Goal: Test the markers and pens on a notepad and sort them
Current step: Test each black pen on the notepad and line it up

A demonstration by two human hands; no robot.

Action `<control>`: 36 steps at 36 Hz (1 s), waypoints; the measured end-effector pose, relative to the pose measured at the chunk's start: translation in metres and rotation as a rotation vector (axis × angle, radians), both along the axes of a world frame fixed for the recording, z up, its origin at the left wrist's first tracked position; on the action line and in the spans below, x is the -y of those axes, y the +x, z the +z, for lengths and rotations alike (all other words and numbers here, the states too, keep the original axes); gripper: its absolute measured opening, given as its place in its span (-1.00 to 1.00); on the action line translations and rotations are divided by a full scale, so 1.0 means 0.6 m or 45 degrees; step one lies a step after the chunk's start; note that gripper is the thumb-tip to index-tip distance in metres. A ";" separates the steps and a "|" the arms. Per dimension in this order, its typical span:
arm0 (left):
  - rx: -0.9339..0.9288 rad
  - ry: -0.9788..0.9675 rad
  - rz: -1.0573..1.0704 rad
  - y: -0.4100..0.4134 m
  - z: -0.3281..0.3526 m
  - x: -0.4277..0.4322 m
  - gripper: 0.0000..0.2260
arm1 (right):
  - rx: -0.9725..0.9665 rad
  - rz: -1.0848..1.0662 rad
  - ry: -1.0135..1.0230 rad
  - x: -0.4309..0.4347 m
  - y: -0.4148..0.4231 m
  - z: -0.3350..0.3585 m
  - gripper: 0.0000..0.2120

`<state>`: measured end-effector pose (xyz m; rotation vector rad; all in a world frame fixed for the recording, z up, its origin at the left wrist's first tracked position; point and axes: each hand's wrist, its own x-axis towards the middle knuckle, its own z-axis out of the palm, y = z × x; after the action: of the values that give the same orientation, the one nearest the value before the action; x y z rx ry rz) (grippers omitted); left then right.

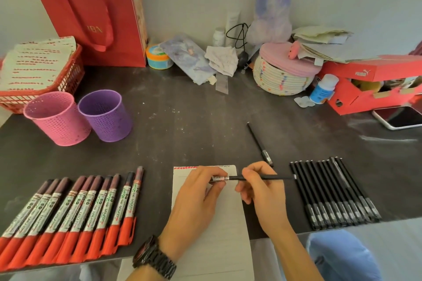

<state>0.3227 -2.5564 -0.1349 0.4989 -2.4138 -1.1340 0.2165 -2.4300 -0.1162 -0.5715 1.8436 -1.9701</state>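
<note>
A thin black pen (260,178) lies crosswise above the white notepad (219,230) at the table's front. My left hand (196,198) pinches its capped end, and my right hand (262,191) grips the barrel. A row of several red-capped markers (75,214) lies at the front left. Several black pens (333,191) lie side by side at the front right. One more black pen (259,142) lies alone just beyond my right hand. A pink cup (57,118) and a purple cup (106,115) stand at the middle left.
A red basket (68,82) with papers and a red bag (91,11) stand at the back left. A woven pot with pink lid (283,75), a red shoebox (374,84), a white bottle (323,89) and a phone (399,117) crowd the back right.
</note>
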 end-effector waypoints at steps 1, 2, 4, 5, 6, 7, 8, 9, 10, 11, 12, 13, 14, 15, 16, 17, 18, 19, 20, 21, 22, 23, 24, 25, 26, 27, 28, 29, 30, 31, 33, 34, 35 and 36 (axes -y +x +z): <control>-0.022 0.003 -0.013 0.000 0.002 0.000 -0.77 | -0.055 0.023 0.038 0.001 0.001 0.001 -0.83; -0.042 0.007 -0.027 0.001 0.005 0.000 -0.76 | -0.109 0.037 0.074 0.002 0.002 0.002 -0.82; -0.066 0.014 -0.044 0.002 0.009 0.000 -0.72 | -0.185 0.030 0.135 0.005 0.004 0.005 -0.84; -0.073 0.020 -0.040 0.002 0.010 0.001 -0.70 | -0.197 0.022 0.152 0.006 0.005 0.006 -0.85; -0.078 0.024 -0.030 0.003 0.010 0.001 -0.68 | -0.203 0.020 0.163 0.007 0.006 0.007 -0.87; -0.082 0.022 -0.019 0.004 0.011 0.002 -0.66 | -0.208 0.026 0.171 0.008 0.006 0.007 -0.88; -0.081 0.009 -0.012 0.004 0.012 0.003 -0.65 | -0.214 0.036 0.180 0.008 0.007 0.007 -0.89; -0.074 -0.007 -0.009 0.005 0.014 0.003 -0.64 | -0.216 0.048 0.186 0.007 0.007 0.007 -0.90; -0.069 -0.024 -0.010 0.005 0.015 0.004 -0.65 | -0.213 0.060 0.187 0.006 0.007 0.007 -0.91; -0.069 -0.038 -0.010 0.005 0.016 0.004 -0.66 | -0.210 0.069 0.185 0.005 0.007 0.006 -0.92; -0.075 -0.048 -0.009 0.005 0.017 0.003 -0.69 | -0.209 0.076 0.183 0.004 0.007 0.006 -0.92; -0.078 -0.045 -0.007 0.005 0.017 0.003 -0.73 | -0.210 0.086 0.184 0.002 0.007 0.005 -0.91; -0.076 -0.027 -0.005 0.005 0.017 0.001 -0.77 | -0.212 0.101 0.195 0.000 0.006 0.006 -0.91; -0.061 -0.003 -0.005 0.003 0.015 0.000 -0.79 | -0.221 0.117 0.223 -0.002 0.005 0.008 -0.90; -0.021 0.016 -0.010 0.001 0.013 0.000 -0.78 | -0.243 0.124 0.277 -0.005 0.002 0.012 -0.85; 0.045 0.013 -0.016 -0.001 0.009 -0.002 -0.71 | -0.287 0.114 0.360 -0.010 -0.003 0.017 -0.75; 0.126 -0.011 -0.020 -0.004 0.005 -0.004 -0.62 | -0.362 0.090 0.479 -0.017 -0.011 0.023 -0.62; 0.203 -0.042 -0.024 -0.005 -0.001 -0.006 -0.53 | -0.467 0.058 0.642 -0.026 -0.022 0.030 -0.52; 0.256 -0.064 -0.034 -0.006 -0.005 -0.007 -0.45 | -0.597 0.023 0.844 -0.037 -0.033 0.038 -0.44; 0.275 -0.069 -0.049 -0.005 -0.007 -0.007 -0.41 | -0.738 -0.011 1.058 -0.047 -0.045 0.046 -0.39; 0.274 -0.066 -0.066 -0.004 -0.008 -0.006 -0.40 | -0.863 -0.042 1.244 -0.058 -0.056 0.053 -0.38; 0.263 -0.081 -0.082 -0.002 -0.009 -0.004 -0.41 | -0.957 -0.066 1.391 -0.067 -0.066 0.058 -0.38; 0.254 -0.120 -0.097 0.000 -0.009 -0.004 -0.43 | -1.031 -0.084 1.518 -0.076 -0.075 0.061 -0.38; 0.250 -0.177 -0.112 0.002 -0.010 -0.004 -0.47 | -1.096 -0.095 1.640 -0.083 -0.082 0.063 -0.37; 0.254 -0.241 -0.127 0.002 -0.011 -0.004 -0.53 | -1.147 -0.094 1.753 -0.089 -0.087 0.065 -0.37; 0.253 -0.304 -0.139 0.002 -0.012 -0.005 -0.59 | -1.176 -0.087 1.845 -0.093 -0.091 0.065 -0.37; 0.244 -0.354 -0.149 0.002 -0.013 -0.006 -0.62 | -1.189 -0.080 1.920 -0.096 -0.094 0.065 -0.39; 0.237 -0.384 -0.157 0.001 -0.013 -0.008 -0.63 | -1.201 -0.080 1.979 -0.097 -0.097 0.065 -0.40; 0.245 -0.396 -0.163 0.002 -0.013 -0.010 -0.63 | -1.219 -0.086 2.019 -0.098 -0.100 0.066 -0.42; 0.253 -0.406 -0.166 0.002 -0.012 -0.011 -0.63 | -1.237 -0.088 2.041 -0.099 -0.103 0.067 -0.43; 0.287 -0.433 -0.174 0.003 -0.010 -0.013 -0.62 | -1.258 -0.098 2.024 -0.099 -0.112 0.069 -0.44; 0.308 -0.463 -0.169 0.005 -0.008 -0.014 -0.63 | -1.266 -0.120 1.989 -0.098 -0.116 0.070 -0.45; 0.300 -0.505 -0.156 0.007 -0.005 -0.015 -0.65 | -1.269 -0.154 1.935 -0.096 -0.121 0.071 -0.45; 0.270 -0.558 -0.138 0.008 -0.001 -0.017 -0.68 | -1.267 -0.196 1.862 -0.090 -0.125 0.071 -0.46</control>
<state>0.3277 -2.5465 -0.1357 0.3610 -2.7951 -0.5801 0.1416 -2.3758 -0.0736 -0.8865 3.1804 0.1741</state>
